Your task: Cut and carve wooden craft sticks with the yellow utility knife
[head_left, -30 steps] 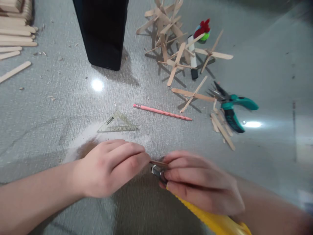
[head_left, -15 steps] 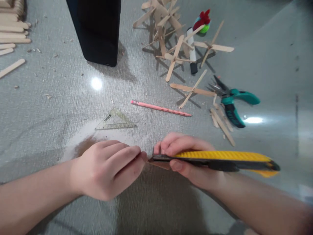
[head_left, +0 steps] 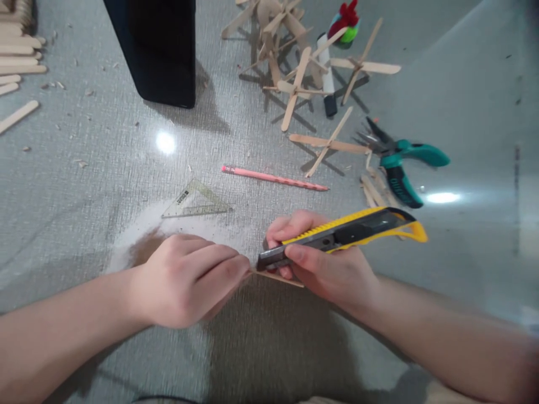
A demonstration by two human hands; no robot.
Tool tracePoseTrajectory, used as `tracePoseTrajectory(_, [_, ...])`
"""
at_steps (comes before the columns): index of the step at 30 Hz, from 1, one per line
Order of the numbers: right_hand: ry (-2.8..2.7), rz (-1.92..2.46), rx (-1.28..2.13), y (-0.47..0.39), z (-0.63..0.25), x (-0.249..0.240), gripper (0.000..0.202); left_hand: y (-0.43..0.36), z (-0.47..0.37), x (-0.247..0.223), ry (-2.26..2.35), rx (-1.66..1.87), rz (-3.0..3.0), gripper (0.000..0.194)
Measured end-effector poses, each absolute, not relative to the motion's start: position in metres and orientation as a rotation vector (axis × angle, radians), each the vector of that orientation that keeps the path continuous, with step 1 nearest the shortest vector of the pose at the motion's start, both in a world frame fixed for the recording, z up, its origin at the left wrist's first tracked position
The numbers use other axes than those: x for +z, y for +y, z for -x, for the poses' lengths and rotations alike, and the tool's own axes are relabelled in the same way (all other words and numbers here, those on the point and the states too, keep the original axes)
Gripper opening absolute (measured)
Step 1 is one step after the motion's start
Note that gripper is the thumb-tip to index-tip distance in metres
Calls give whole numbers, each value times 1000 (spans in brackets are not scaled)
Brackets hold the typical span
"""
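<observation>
A yellow and black utility knife (head_left: 337, 233) lies in the grip of my right hand (head_left: 324, 264), its fingers wrapped round the front half. The knife's metal tip points left, right at the edge of a thin wooden craft stick (head_left: 280, 278). My left hand (head_left: 197, 280) pinches the left end of that stick between thumb and fingers, and the pinched end is hidden. Just beyond my left hand a clear set square (head_left: 197, 203) lies flat on the table. Above my right hand is a pink pencil (head_left: 275, 179).
Crossed craft-stick pieces (head_left: 295, 90) stand at the back, around a white marker (head_left: 326, 73). Teal-handled pliers (head_left: 402, 163) lie to the right beside stick scraps (head_left: 370, 191). A black phone-like slab (head_left: 164, 56) is at the back; loose craft sticks (head_left: 19, 59) are at far left.
My right hand has turned the utility knife, so its rear end is higher and its broad side shows. More of the craft stick is visible below the tip. The whole view has shifted slightly.
</observation>
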State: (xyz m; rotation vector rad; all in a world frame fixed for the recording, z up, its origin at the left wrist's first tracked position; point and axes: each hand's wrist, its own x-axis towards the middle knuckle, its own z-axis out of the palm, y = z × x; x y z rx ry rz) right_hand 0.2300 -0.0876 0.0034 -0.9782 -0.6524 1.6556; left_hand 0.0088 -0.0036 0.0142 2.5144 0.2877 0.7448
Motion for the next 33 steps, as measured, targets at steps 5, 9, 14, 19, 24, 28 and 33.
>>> tracePoseTrajectory(5, [-686,1131,1575,-88,-229,7,11,-6,-9,17,311,751,-2538,7])
tracePoseTrajectory(9, [-584,1136,1657,-86,-226,11,9,-7,-11,19,332,743,-2489,7])
tracePoseTrajectory(14, [-524,1172,1689,-82,-224,16,12,-8,-14,20,377,731,-2432,5])
tracePoseTrajectory(19, [-506,1117,1702,-79,-223,17,13,-2,-18,23,384,653,-2337,7])
tracePoseTrajectory(24, [-430,1079,1706,-80,-224,14,14,0,-21,20,303,588,-2297,10])
tracePoseTrajectory(28, [-481,1003,1745,-81,-227,11,21,-5,-24,20,306,635,-2313,11])
tracePoseTrajectory(33, [-540,893,1799,-78,-229,8,33,-11,-24,30,440,563,-2014,13])
